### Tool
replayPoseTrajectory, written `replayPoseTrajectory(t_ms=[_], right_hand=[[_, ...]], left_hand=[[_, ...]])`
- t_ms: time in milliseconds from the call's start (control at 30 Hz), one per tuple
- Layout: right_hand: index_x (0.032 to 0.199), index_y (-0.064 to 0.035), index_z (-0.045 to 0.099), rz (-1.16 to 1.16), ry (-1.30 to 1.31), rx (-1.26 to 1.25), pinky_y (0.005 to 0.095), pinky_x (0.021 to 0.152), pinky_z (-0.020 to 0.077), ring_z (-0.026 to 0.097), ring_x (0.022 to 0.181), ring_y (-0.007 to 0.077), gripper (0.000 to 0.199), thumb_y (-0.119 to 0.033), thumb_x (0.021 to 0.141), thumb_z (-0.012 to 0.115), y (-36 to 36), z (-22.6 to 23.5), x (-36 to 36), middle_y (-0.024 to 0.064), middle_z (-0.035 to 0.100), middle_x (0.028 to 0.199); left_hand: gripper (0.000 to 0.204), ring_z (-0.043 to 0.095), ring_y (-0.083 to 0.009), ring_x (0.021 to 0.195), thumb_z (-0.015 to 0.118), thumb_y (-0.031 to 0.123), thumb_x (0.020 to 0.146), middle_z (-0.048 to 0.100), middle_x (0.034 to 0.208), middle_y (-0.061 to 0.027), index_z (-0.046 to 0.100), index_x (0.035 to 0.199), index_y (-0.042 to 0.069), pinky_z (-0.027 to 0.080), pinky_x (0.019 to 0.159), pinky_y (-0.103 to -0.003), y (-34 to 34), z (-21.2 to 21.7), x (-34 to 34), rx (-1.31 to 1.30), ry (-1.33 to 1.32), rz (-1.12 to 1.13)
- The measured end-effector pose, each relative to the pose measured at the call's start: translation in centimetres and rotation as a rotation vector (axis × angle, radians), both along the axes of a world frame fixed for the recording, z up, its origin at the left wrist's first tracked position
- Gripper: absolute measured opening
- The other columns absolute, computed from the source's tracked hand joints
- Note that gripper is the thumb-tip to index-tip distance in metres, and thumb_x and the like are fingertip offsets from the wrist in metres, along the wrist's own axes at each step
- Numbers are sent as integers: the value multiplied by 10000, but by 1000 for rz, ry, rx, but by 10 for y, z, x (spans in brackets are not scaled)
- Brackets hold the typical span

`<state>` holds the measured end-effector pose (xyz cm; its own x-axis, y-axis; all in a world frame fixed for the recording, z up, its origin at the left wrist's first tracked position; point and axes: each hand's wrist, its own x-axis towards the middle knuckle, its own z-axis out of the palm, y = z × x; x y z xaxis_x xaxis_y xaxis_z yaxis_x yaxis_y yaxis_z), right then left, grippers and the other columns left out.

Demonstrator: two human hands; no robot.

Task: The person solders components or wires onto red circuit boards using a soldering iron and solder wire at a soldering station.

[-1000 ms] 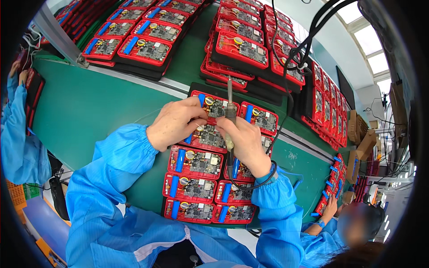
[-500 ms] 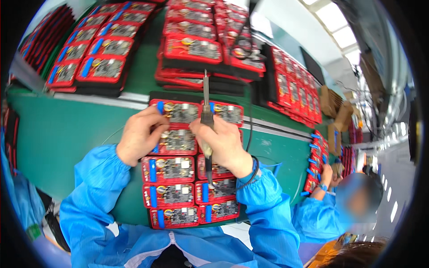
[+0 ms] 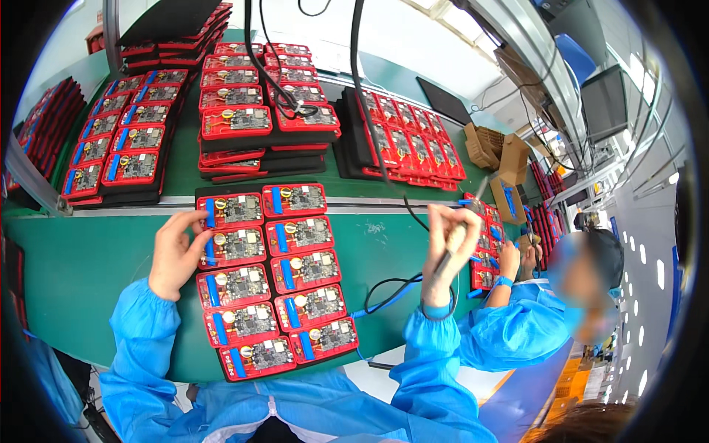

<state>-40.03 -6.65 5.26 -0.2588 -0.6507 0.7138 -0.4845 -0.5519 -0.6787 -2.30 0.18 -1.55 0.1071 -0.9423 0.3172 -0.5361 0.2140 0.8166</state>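
Note:
My left hand [image 3: 179, 249] rests at the left edge of a tray of red-cased circuit boards. Its thumb and forefinger are apart, close to the blue cylinders of the top-left board [image 3: 235, 211] and the one below it [image 3: 238, 245]. I cannot tell whether they press on either cylinder. Raised to the right of the tray, my right hand [image 3: 452, 240] grips a soldering iron [image 3: 457, 238], its metal tip pointing up and away. Two columns of boards fill the black tray [image 3: 260, 193], each board with a blue cylinder at its left side.
Behind the metal rail stand stacks of similar boards [image 3: 236, 118] and another tray pile [image 3: 402, 144]. Black cables [image 3: 357, 81] hang down in front. At the right, a co-worker's hand [image 3: 509, 260] is at more red boards, near cardboard boxes [image 3: 509, 159].
My right hand has swung the soldering iron rightward, off the boards. The whole view has shifted, uncovering the right column. My left hand stays at the upper-left boards.

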Motion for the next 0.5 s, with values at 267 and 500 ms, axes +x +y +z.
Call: replayPoseTrajectory(t_ms=[267,500], right_hand=[[1044,-106,454,112,-74,18,181,621,409,481,672,39,373,11,792,703,-16,-13,-14,124,653,1081],[1005,-106,425,337,-157,9,171,461,373,463,551,60,136,-122,936,541,32,6,5,248,640,1026]], left_hand=[[186,522,-26,605,587,-50,838,583,793,-21,624,1016,-11,359,455,-166,141,13,18,379,219,258],[635,604,-101,675,582,-26,859,652,891,-87,322,1426,95,486,563,-216,245,-21,-58,628,316,124]])
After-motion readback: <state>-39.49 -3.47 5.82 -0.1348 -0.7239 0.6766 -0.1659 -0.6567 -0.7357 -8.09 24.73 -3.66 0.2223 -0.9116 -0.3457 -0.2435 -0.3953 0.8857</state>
